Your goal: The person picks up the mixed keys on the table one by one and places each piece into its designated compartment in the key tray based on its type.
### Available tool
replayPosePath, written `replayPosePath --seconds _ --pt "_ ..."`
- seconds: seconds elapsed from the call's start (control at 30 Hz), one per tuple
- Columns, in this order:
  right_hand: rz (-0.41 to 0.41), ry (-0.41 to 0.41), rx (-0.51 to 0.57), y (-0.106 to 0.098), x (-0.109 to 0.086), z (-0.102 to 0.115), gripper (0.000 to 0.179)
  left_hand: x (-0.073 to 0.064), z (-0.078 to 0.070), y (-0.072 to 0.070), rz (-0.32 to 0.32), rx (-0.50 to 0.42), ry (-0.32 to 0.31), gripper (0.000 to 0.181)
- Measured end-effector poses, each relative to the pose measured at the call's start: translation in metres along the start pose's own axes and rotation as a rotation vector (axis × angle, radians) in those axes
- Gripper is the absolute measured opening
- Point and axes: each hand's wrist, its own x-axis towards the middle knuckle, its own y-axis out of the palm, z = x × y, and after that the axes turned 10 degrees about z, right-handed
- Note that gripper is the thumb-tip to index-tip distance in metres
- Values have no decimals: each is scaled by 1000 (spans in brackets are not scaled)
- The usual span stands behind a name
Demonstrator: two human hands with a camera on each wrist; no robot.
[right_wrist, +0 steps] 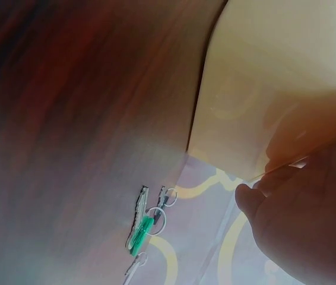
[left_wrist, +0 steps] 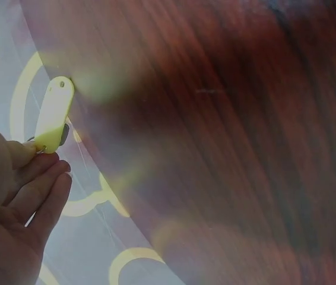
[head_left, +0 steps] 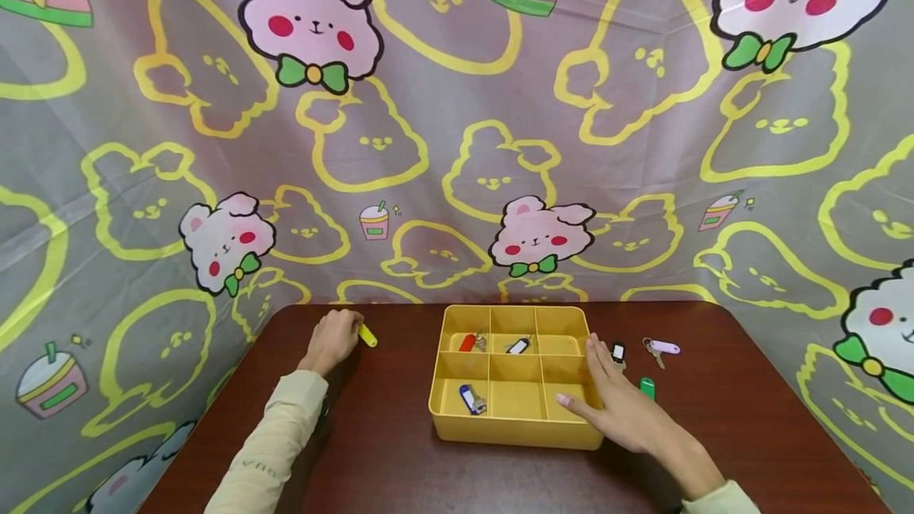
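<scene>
My left hand pinches a yellow key tag by its ring end near the table's back left. In the left wrist view the yellow tag points away from the fingertips, with a bit of dark metal behind it. My right hand rests against the right side of a yellow divided box, fingers straight along the wall and thumb over the front right compartment. Inside the box, a red key tag lies back left, a black-framed white tag back middle, and a blue tag front left.
Right of the box lie a black-framed key tag, a lilac tag with its key, and a green tag, partly behind my right hand. A patterned cloth hangs around the dark wooden table.
</scene>
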Motion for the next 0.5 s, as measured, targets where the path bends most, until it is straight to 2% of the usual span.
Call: replayPosePath --seconds 0.5 --pt "-14 -12 -6 2 0 0 113 0 -5 -4 -78 14 22 21"
